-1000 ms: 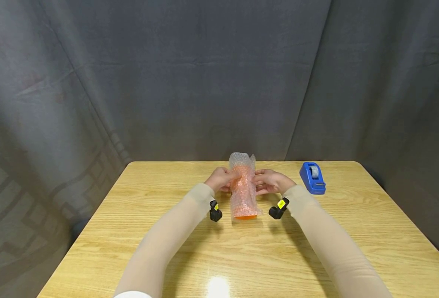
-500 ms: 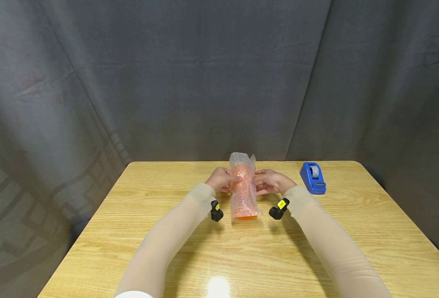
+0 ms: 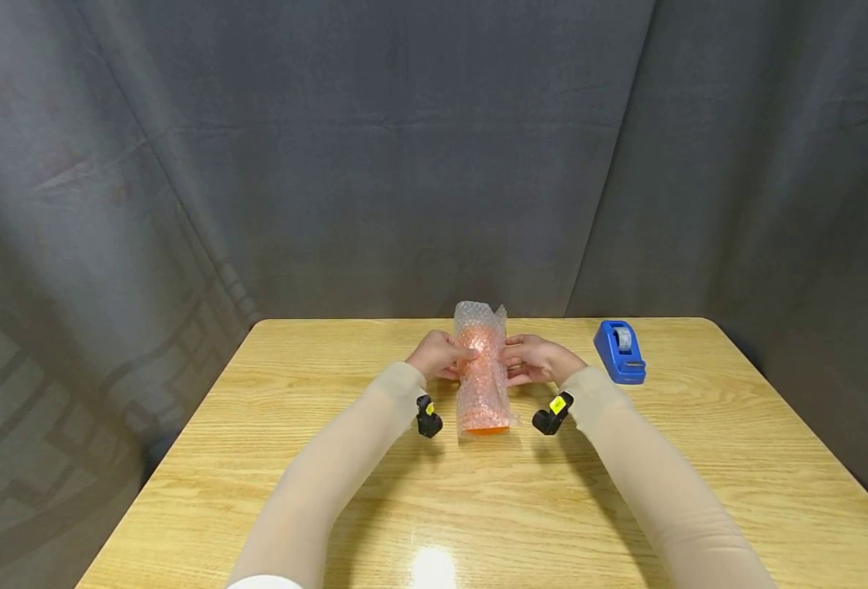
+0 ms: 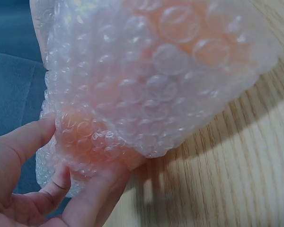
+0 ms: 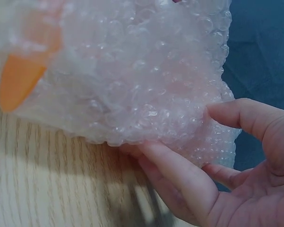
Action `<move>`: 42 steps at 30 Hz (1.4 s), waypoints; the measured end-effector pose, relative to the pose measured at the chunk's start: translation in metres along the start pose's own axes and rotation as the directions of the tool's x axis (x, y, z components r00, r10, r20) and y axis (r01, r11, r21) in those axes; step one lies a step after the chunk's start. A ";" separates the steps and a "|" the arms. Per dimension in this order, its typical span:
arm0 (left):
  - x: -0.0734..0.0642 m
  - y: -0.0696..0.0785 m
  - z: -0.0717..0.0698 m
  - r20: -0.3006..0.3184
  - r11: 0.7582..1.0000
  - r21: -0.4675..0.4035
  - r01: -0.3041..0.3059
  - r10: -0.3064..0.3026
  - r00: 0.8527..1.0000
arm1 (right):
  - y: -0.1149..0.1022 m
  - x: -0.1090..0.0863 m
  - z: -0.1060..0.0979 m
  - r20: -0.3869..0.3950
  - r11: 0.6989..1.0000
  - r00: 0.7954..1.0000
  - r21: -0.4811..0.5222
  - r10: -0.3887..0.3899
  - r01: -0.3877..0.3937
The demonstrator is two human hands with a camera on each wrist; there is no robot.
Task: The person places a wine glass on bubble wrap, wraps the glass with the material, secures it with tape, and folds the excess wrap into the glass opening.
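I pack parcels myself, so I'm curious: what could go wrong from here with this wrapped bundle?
The bubble wrap may spring loose if the left hand and right hand let go; no tape shows on it. The orange object might slip out or get knocked, as its near end shows uncovered. Reaching for the tape dispenser, standing apart, could loosen the hold.

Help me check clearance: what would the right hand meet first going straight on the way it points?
The bubble wrap, which the right hand touches. Past it, the left hand looks roughly in line, though depth is hard to judge.
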State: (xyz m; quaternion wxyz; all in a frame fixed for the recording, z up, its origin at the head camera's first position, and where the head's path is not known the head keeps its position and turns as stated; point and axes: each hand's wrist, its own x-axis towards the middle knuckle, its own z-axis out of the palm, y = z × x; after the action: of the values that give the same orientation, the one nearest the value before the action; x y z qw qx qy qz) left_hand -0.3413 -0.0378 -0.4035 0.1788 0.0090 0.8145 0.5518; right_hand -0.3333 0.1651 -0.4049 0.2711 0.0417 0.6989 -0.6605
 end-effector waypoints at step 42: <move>-0.022 0.015 0.000 0.199 0.987 0.142 -0.072 0.043 0.979 | -0.012 -0.005 0.014 -0.108 0.990 0.994 -0.137 0.024 -0.039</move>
State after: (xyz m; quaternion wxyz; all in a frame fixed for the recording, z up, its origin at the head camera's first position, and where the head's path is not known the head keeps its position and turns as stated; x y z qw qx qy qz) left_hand -0.3238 -0.0362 -0.3835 0.2408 0.1000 0.8311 0.4912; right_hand -0.3299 0.1522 -0.3922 0.2463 0.0688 0.7558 -0.6028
